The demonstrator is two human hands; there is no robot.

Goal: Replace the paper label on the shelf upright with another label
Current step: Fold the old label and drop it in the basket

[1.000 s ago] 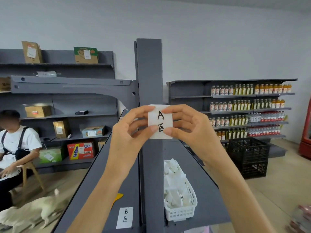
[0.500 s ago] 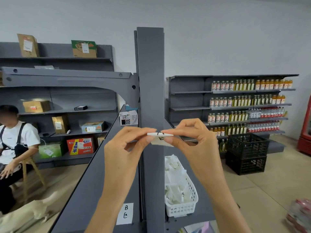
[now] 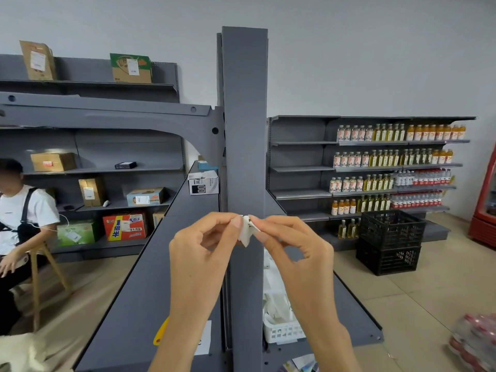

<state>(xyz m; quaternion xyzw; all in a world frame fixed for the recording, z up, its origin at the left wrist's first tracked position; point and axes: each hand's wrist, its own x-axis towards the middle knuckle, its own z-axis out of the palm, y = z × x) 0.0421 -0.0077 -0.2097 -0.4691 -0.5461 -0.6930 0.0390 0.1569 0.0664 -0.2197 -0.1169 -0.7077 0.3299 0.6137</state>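
Folded paper label [image 3: 246, 230] pinched between fingers of left hand [image 3: 200, 245] and right hand [image 3: 296, 247], before the shelf upright [image 3: 244, 124]; apparently off its face. Open air above.

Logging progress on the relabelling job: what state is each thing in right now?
Paper label: off the upright, crumpled, pinched between both hands.
Left hand: shut on the label.
Right hand: shut on the label.
Shelf upright: bare, no label showing.
White basket: holding white papers.
Black crates: stacked.
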